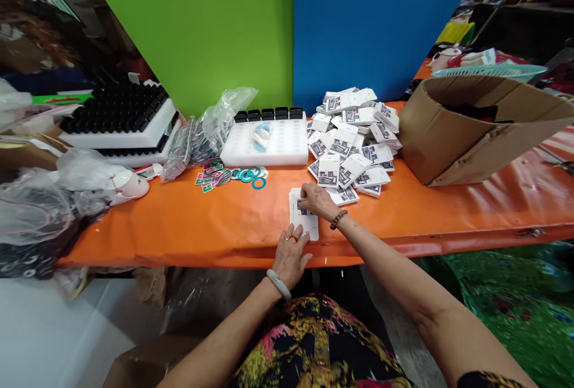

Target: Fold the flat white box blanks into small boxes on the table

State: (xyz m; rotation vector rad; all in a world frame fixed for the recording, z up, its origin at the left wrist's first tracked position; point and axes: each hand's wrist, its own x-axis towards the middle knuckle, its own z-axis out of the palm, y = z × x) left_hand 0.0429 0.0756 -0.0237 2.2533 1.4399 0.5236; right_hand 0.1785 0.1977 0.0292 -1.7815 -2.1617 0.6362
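A flat white printed carton (294, 213) lies at the table's front edge, below the middle of the view. My left hand (289, 254) rests over its near edge, fingers stretched out and apart. On its far half is my right hand (319, 200), fingers bent and drawn together against the printed picture; whatever they pinch is hidden beneath them. Just beyond the right hand is a heap of similar small white boxes (345, 137), piled loosely on one another.
An orange-covered table (215, 220) runs across the view. Behind my hands stands a white foam tray (287, 143) with black pieces along its back. Teal rings (259, 183), small printed cards (213, 176) and plastic bags (224, 116) lie left; an open cardboard box (430, 137) stands right.
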